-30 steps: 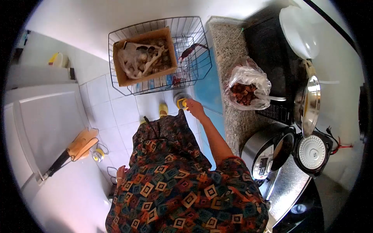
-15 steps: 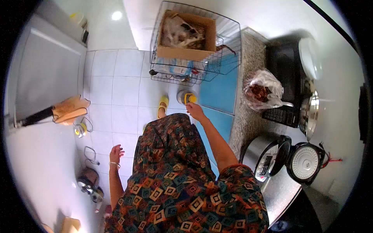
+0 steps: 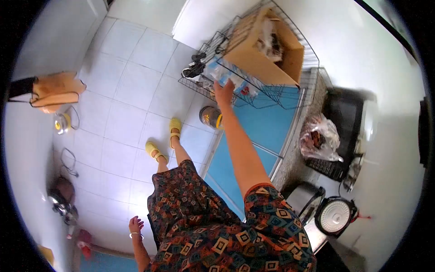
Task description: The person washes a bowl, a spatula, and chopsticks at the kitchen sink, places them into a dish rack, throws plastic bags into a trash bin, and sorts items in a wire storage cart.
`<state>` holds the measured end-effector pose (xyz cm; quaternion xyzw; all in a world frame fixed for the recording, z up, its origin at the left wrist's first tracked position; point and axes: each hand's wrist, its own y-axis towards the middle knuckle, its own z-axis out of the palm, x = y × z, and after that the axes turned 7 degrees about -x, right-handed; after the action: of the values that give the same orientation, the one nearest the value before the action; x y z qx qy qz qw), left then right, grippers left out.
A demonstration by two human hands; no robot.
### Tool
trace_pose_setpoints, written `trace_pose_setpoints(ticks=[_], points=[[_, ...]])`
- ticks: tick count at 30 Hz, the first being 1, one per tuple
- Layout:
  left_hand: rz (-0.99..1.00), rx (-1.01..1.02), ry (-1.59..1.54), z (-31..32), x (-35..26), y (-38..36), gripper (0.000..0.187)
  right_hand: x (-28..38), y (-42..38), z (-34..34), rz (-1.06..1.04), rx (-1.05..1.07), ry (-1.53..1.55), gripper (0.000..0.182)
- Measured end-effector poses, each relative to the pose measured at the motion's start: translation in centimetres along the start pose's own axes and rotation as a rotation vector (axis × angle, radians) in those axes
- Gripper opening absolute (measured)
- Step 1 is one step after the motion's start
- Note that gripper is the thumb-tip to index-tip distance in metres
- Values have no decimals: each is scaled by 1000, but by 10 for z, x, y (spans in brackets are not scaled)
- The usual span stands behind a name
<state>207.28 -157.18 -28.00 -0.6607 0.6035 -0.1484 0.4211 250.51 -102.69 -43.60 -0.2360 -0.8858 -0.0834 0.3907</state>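
My right hand (image 3: 224, 94) reaches out to the lower level of a black wire rack (image 3: 272, 99), its fingers apart at the clear and blue plastic packages (image 3: 217, 70) lying there. Whether the fingertips touch the plastic cannot be made out. Above these packages, a tilted-looking open cardboard box (image 3: 253, 45) holds a plastic bag (image 3: 271, 41) with dark contents. A jar with a yellow lid (image 3: 210, 117) stands on the floor below my right wrist. My left hand (image 3: 136, 224) hangs low at my side, fingers loosely apart and holding nothing.
Blue cabinet doors (image 3: 263, 120) run beneath a speckled counter (image 3: 290, 165). On it are a clear bag of reddish-brown food (image 3: 319, 138), a black microwave (image 3: 342, 127) and an open-lidded cooker (image 3: 301, 199). Along the left wall are an orange bag (image 3: 56, 90) and a dark pot (image 3: 62, 190).
My right hand has moved from above the yellow-lidded jar up to the rack's lower packages. My view has turned, and both yellow shoes now show. My left hand still hangs free.
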Motion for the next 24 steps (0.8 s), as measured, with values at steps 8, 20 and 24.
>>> trace_pose_setpoints(ticks=[8,20,24], points=[[43,98,-70,77,23,-30,27,28,83,-10,88,228,-425,82],[2,94,-158,130,18,-19,27,-20,75,-46,-77,23,-33,59],[4,101,-153,138,7,-20,30,-43,-28,-72,-204,183,115,36]])
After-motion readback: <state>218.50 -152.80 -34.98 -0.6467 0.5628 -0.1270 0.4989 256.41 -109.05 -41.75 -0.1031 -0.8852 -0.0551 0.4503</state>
